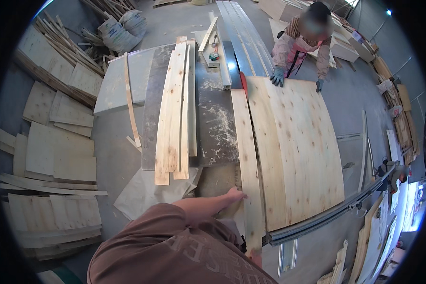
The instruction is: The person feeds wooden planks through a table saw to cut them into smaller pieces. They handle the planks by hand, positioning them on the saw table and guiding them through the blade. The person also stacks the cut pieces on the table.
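A long, narrow wooden strip (245, 142) runs away from me along the left edge of a wide plywood sheet (303, 151), with a thin dark gap between them. My left hand (236, 193) is closed at the strip's left edge, fingertips against the wood. At the strip's near end, my right hand (255, 258) grips it; most of that hand is hidden by the shirt and the frame's lower part. Across the sheet, a co-worker's gloved hand (277, 77) lies on its far edge, and the other gloved hand (320, 85) is at the far right corner.
A red blade guard (244, 83) stands at the strip's far end. On the dark, sawdust-strewn table (215, 118) at left lie several long boards (175, 109). A metal rail (317, 217) crosses below the sheet's near edge. Stacked panels (61, 151) line the left side.
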### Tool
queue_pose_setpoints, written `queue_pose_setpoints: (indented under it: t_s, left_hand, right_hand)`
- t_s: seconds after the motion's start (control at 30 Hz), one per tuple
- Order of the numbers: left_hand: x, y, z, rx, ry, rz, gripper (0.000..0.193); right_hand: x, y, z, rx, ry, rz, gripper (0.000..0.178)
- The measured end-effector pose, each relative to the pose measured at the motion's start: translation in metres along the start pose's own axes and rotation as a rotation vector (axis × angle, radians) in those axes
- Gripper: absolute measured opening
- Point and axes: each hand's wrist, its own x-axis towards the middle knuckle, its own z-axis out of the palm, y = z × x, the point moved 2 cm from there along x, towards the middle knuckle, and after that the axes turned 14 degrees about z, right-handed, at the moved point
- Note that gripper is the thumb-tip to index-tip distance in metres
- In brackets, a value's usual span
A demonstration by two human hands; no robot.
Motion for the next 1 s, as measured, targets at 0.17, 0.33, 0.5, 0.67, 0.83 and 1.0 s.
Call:
queue_pose_setpoints:
  t_s: [0.17, 0.33, 0.5, 0.67, 0.83, 1.0]
  left_hand:
    - [-0.026, -0.009, 0.054, -0.373, -0.093, -0.243, 0.043]
    - [-0.124, 0.062, 0.015, -0.621, -0.219, -0.168, 0.038]
    - [-0.102, 0.151, -0.163, -0.741, 0.048, 0.215, 0.043]
    - [-0.045, 0.214, -0.371, -0.702, 0.322, 0.656, 0.072]
    - [-0.090, 0.169, -0.379, -0.127, 0.488, 0.223, 0.114]
    - [-0.117, 0.116, -0.358, 0.306, 0.640, 0.214, 0.134]
  right_hand:
    - [-0.029, 0.014, -0.001, -0.197, 0.133, 0.027, 0.033]
    - [-0.062, 0.032, -0.020, -0.447, 0.201, -0.072, 0.032]
    - [-0.079, -0.077, 0.109, -0.662, 0.167, -0.034, 0.021]
    - [-0.033, -0.139, 0.369, -0.198, -0.384, -0.200, 0.021]
    - [0.004, -0.135, 0.530, -0.074, -0.221, 0.026, 0.014]
    - [-0.018, -0.126, 0.551, -0.574, -0.311, 0.296, 0.029]
